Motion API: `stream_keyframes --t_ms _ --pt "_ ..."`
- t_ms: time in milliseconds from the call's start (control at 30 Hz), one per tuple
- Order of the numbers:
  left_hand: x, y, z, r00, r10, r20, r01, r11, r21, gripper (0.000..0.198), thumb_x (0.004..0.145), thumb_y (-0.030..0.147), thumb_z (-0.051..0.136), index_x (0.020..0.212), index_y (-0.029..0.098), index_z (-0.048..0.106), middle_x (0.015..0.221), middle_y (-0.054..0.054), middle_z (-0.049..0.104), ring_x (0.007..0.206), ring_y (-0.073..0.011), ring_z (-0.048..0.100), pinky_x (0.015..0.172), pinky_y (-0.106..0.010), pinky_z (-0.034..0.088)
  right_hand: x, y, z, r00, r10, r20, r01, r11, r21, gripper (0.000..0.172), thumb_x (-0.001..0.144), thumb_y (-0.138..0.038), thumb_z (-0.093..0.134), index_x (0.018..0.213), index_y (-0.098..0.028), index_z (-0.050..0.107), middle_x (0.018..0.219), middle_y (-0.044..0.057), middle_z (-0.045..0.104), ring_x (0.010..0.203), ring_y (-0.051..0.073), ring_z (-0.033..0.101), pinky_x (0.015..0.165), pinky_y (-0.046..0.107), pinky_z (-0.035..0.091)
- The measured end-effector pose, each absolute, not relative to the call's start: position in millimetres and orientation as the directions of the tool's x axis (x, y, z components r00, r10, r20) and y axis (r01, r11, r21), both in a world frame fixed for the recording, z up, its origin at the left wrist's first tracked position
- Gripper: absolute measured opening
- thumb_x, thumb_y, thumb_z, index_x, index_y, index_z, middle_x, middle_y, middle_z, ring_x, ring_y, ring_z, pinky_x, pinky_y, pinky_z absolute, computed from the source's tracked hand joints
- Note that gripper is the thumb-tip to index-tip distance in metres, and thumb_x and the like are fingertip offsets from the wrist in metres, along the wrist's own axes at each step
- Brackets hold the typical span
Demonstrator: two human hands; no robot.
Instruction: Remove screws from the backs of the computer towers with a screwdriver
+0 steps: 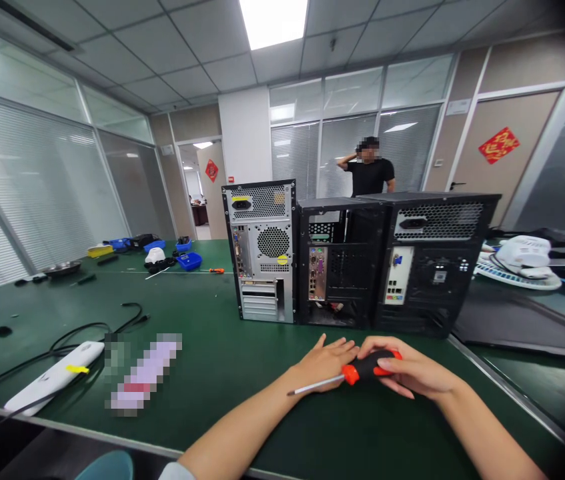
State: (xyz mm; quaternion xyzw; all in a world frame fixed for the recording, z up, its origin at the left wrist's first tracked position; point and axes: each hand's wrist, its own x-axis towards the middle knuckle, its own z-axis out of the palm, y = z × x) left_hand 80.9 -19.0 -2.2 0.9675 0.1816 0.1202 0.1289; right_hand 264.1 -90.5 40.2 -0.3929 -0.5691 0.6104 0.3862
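A red and black screwdriver (369, 367) lies in my right hand (419, 373), its metal shaft pointing left across my left wrist. My left hand (325, 360) rests flat on the green table, fingers stretched out and holding nothing. Just beyond my hands stand three computer cases in a row, backs toward me. The left one (265, 267) has a silver back panel. The middle case (342, 267) is black, with an opening at its top where the inside shows. At the right, another black case (432, 267) has a white port plate.
To the left lie a white power strip (57, 380) with black cables and a blurred lilac object (147, 373). Farther back are blue trays (189, 261) and an orange screwdriver (216, 271). White items sit on a basket (517, 272) at right. A person (369, 175) stands behind the cases.
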Motion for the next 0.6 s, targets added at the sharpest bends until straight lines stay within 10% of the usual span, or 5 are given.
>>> stream_keyframes --t_ms 400,600 --pt "88 -16 -11 0.912 0.374 0.171 0.329 -0.913 0.242 0.043 0.091 0.03 0.029 0.134 0.027 0.029 0.138 -0.004 0.038 0.131 -0.0204 0.029 0.101 -0.062 0.017 284 -76 43 0.094 0.996 0.005 -0.244 0.028 -0.969 0.028 0.065 -0.036 0.067 0.086 -0.019 0.061 0.072 0.005 0.062 0.045 0.007 0.04 0.038 0.021 0.025" --pt "89 -12 -11 0.876 0.379 0.299 0.359 -0.925 0.123 0.027 0.087 0.019 0.039 0.106 0.024 0.057 0.107 -0.001 0.064 0.108 -0.0161 0.053 0.103 -0.045 0.026 285 -77 42 0.109 0.994 -0.014 -0.279 0.017 -0.96 0.025 0.065 -0.035 0.067 0.085 -0.019 0.062 0.071 0.005 0.063 0.046 0.008 0.041 0.039 0.021 0.026"
